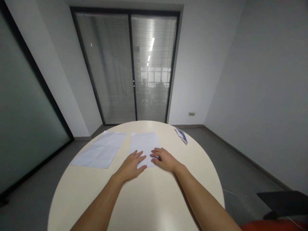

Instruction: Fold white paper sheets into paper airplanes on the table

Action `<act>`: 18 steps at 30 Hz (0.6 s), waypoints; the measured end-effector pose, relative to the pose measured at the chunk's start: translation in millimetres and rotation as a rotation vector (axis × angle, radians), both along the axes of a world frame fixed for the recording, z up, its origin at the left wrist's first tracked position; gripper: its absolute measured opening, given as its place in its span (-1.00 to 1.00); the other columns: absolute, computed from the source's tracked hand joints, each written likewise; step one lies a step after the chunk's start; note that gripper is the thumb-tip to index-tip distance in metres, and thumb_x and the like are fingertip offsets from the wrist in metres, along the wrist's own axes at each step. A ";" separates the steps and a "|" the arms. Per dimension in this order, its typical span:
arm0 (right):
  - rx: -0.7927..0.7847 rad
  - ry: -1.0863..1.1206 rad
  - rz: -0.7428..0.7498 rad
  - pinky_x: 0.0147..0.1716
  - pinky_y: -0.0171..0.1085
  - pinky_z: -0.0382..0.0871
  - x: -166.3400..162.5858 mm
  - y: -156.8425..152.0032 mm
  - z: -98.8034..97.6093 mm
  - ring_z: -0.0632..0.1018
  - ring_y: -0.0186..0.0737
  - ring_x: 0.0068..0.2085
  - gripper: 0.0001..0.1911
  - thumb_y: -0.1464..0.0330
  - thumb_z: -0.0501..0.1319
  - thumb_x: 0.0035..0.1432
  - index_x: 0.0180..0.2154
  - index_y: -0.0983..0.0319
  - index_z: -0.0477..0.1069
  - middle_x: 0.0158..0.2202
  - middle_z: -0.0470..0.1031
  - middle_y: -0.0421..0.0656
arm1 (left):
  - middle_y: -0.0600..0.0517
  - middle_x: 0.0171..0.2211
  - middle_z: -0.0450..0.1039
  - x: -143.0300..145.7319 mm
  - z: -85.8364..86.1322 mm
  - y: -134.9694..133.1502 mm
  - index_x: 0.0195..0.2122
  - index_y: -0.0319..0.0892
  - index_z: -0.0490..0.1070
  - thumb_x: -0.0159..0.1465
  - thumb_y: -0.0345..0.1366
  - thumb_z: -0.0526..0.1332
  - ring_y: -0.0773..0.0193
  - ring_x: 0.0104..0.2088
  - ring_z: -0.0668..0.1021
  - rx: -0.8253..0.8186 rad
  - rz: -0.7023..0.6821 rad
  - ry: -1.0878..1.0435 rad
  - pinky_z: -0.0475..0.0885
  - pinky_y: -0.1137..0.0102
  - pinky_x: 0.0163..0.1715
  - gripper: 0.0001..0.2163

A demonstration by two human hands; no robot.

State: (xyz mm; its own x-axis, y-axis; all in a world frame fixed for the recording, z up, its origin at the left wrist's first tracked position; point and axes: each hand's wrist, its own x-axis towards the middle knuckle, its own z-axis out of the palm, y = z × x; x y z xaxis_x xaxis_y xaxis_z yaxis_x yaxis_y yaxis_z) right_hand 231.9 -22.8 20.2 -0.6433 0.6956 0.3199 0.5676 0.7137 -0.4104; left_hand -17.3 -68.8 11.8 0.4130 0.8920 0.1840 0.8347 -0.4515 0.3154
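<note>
A white sheet of paper [144, 141] lies flat on the round table, straight in front of me. My left hand [132, 165] rests over its near left corner, fingers spread and nothing held. On the sheet's near right part is my right hand [165, 158], its fingers loosely bent and apart, also without anything in them. To the left lies a larger white sheet [101, 150] with fold creases across it. The near edge of the middle sheet is partly covered by my hands.
The round cream table [141, 199] carries a small folded printed leaflet [181, 135] near its far right edge. At the lower right is a black chair part [284, 202] above something red [269, 225]. Glass doors with blinds [154, 70] stand beyond the table.
</note>
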 end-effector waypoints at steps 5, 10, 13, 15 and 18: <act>-0.057 0.013 0.077 0.24 -0.04 0.25 -3.5 -2.0 2.1 0.44 0.06 0.22 -0.42 0.02 0.40 0.06 0.07 0.15 0.55 0.18 0.48 0.01 | -0.07 0.38 0.17 1.0 1.0 1.0 0.28 -0.02 0.35 0.36 0.01 0.13 -0.10 0.41 0.13 -0.020 0.033 -0.003 0.09 -0.03 0.35 -0.50; -0.051 0.018 0.074 0.19 -0.07 0.31 -2.3 -3.0 5.9 0.48 0.02 0.18 -0.57 0.09 0.36 0.14 -0.02 0.15 0.60 0.11 0.54 -0.01 | -0.09 0.38 0.18 0.6 2.1 -1.4 0.26 -0.04 0.37 0.33 0.04 0.16 -0.11 0.41 0.13 -0.015 0.007 -0.014 0.08 -0.02 0.35 -0.48; -0.046 0.034 0.076 0.15 -0.11 0.33 -2.1 -4.5 8.0 0.52 -0.02 0.13 -0.67 0.13 0.30 0.21 -0.09 0.16 0.62 0.06 0.58 -0.03 | -0.07 0.35 0.23 0.0 2.0 -2.0 0.23 -0.03 0.41 0.32 0.02 0.18 -0.13 0.40 0.16 -0.020 -0.007 -0.046 0.09 -0.05 0.34 -0.51; -0.041 0.050 0.068 0.12 -0.15 0.34 -2.7 -4.9 8.6 0.55 -0.06 0.08 -0.72 0.16 0.25 0.26 -0.13 0.16 0.63 0.02 0.60 -0.05 | -0.06 0.33 0.28 -0.4 1.4 -1.3 0.19 -0.04 0.44 0.32 -0.03 0.20 -0.10 0.38 0.21 -0.016 -0.012 -0.083 0.11 -0.05 0.34 -0.56; -0.043 0.063 0.043 0.02 -0.21 0.38 -3.6 -5.1 10.4 0.59 -0.12 -0.04 -0.73 0.20 0.21 0.30 -0.15 0.17 0.62 -0.06 0.63 -0.08 | -0.06 0.21 0.44 -0.8 2.3 0.7 0.07 -0.09 0.53 0.34 -0.17 0.18 0.02 0.29 0.36 0.015 -0.014 -0.159 0.20 0.10 0.31 -0.67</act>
